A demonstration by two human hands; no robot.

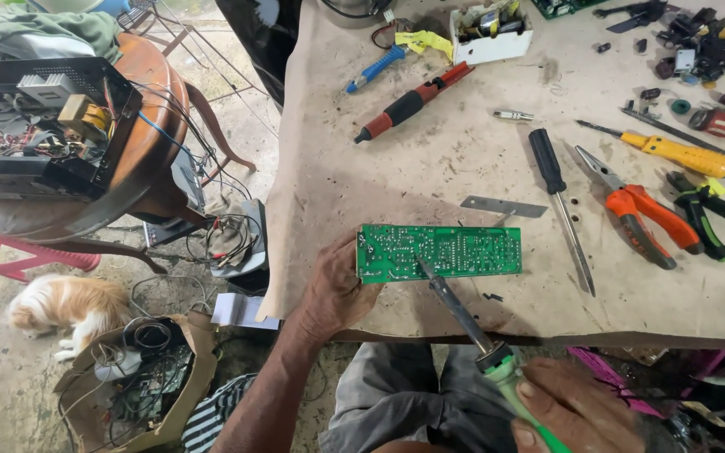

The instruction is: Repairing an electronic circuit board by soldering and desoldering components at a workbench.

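Green circuit board [440, 252] lies flat mid-frame on the table [430, 159]. Left hand [337, 289] fingers clamp its left edge; right hand [572, 407], lower right, fingers closed round the soldering iron [463, 315], tip on the board. Board looks light, stiff, fragile: grip edges only.
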